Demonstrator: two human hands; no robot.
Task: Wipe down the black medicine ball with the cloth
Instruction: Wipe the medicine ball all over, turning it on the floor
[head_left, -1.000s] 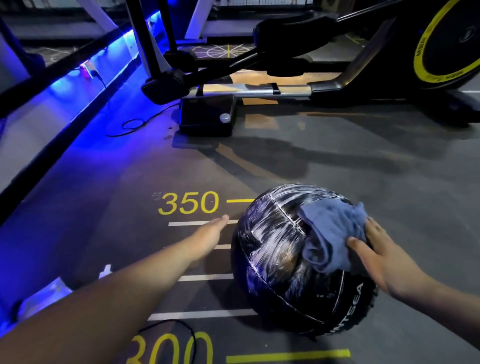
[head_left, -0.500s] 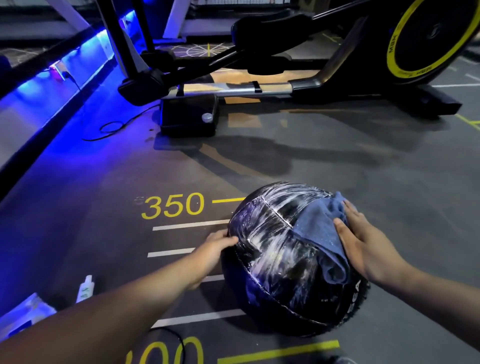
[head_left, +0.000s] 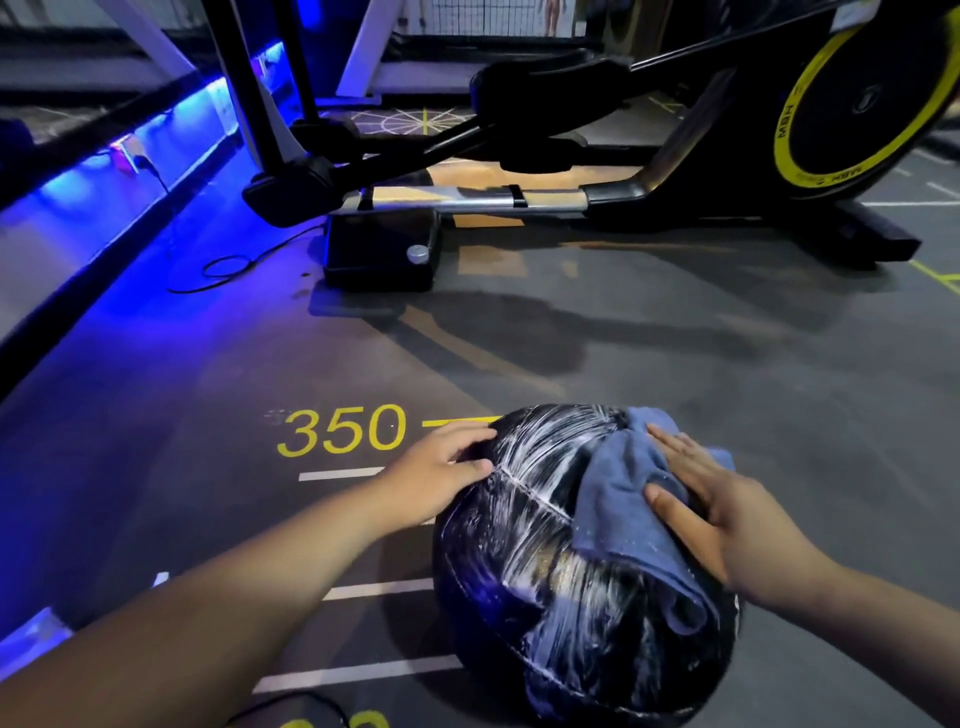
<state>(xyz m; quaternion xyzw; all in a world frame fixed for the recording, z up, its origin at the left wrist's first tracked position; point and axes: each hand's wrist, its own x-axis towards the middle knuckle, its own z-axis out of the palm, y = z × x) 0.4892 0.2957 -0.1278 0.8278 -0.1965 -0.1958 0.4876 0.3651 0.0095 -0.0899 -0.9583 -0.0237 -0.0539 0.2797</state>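
Right hand (head_left: 727, 514) flat on cloth (head_left: 618, 499); left hand (head_left: 441, 467) open, bracing ball (head_left: 545, 582) at 10 o'clock. Press evenly, sweep the streaks.

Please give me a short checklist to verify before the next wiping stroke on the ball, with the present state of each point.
1. Left hand steadies the ball: ok, it rests on the upper left side.
2. Right hand presses the cloth flat on the ball: ok.
3. Cloth covers the palm: ok, though part hangs bunched below the hand.
4. White streaks remain to wipe: not ok, they cover most of the visible surface.
5. Ball sits on the floor: ok.
6. Underside clean: cannot tell, it is hidden.
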